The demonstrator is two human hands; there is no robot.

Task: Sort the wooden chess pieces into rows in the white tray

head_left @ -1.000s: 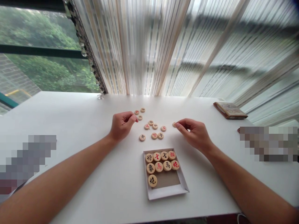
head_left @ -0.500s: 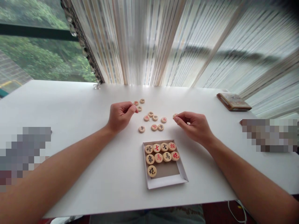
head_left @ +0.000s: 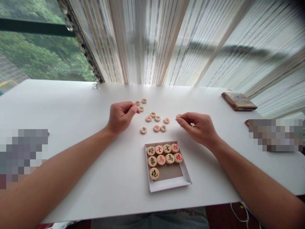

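My left hand [head_left: 122, 116] is curled closed on the table, its knuckles and thumb beside a small group of round wooden Chinese chess pieces; the nearest is a red-marked piece [head_left: 137, 103]. Whatever its fingers may hold is hidden. My right hand [head_left: 197, 127] has thumb and fingertips drawn together, just in front of another red-marked piece [head_left: 179, 115]; I cannot tell whether they touch. A pale piece [head_left: 192, 124] shows partly under that hand. Between the hands lie several smaller pieces, among them a black-marked one [head_left: 143, 130]. Nearer me, a shallow white box [head_left: 171, 183] holds larger pieces in rows.
At the right rear lies a flat brown box [head_left: 239, 101]. A blurred-out object [head_left: 274, 135] is in front of it, another [head_left: 22, 152] at the left. The white table [head_left: 102, 194] reaches back to a striped curtain [head_left: 147, 44] and a window.
The view has shifted slightly, so everything sits a little higher in the picture. Both hands keep nearly the same pose, and the pieces in the box are unchanged.
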